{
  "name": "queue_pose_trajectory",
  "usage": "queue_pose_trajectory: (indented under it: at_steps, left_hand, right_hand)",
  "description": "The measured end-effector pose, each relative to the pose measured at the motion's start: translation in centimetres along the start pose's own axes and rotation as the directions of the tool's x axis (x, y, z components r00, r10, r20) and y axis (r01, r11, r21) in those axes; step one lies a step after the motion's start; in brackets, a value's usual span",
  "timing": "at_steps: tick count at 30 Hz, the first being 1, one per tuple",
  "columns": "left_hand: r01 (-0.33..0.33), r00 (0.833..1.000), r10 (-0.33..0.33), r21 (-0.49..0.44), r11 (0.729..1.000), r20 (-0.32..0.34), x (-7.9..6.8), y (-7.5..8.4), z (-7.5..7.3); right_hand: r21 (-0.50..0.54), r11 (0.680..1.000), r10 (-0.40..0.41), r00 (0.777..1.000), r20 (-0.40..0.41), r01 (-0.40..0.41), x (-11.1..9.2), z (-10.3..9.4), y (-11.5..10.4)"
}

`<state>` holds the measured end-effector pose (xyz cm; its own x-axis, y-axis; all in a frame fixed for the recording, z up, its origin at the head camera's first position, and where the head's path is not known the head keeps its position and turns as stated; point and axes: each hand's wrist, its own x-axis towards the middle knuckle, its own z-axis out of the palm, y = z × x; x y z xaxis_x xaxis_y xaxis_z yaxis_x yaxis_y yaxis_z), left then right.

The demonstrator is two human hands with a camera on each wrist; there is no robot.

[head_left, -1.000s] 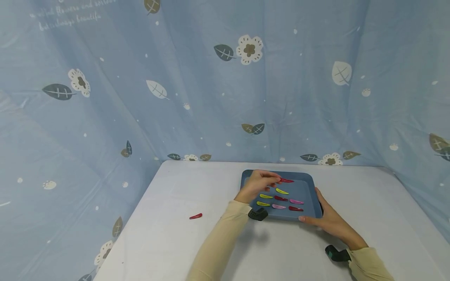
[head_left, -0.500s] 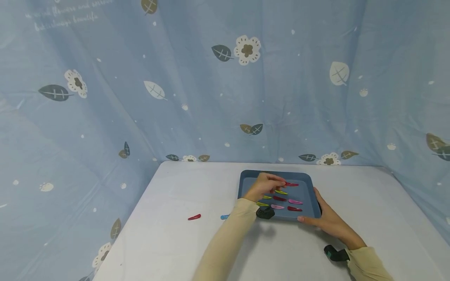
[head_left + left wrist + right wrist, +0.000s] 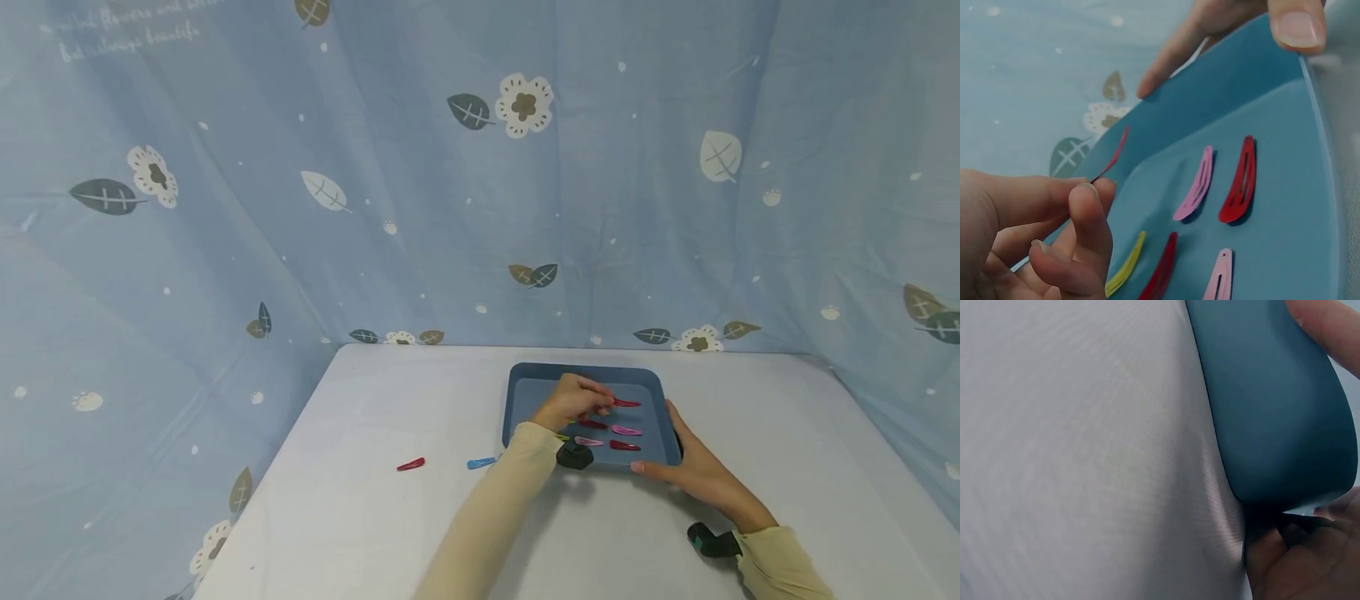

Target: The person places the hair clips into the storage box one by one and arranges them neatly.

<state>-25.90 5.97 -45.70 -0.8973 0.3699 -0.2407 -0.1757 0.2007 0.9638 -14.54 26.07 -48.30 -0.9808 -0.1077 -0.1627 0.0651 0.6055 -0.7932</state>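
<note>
My left hand reaches over a blue tray and pinches a red snap hair clip between thumb and fingertips. In the left wrist view that clip points away from the fingers, above the tray floor. The right hand grips the tray's near right corner, thumb at the front wall and fingers along the right side. Several clips lie in the tray: a pink clip, a dark red one, a light pink one and a red one. Yellow clips are partly hidden behind the left hand.
Left of the tray, a red clip and a blue clip lie on the white table. The left sleeve crosses the table beside the blue clip. A patterned blue curtain hangs behind and at the sides.
My left hand has moved right and nearer over the tray, carrying the red clip. The blue clip has come out from behind the left sleeve. The right hand keeps its hold on the tray.
</note>
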Motion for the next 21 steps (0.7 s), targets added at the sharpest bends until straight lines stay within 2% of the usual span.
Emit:
queue_pose_trajectory:
  at_steps: [10, 21]
  left_hand:
    - [0.065, 0.997, -0.062, 0.081, 0.995, -0.048, 0.0, -0.3, 1.0]
    - [0.081, 0.996, -0.076, 0.117, 0.990, -0.052, 0.0, 0.0, 1.6]
  right_hand:
    - [0.023, 0.999, -0.027, 1.000, -0.003, 0.027, 0.0, 0.2, 0.2]
    - [0.039, 0.999, -0.034, 0.999, -0.002, 0.034, 0.1, 0.0, 0.4]
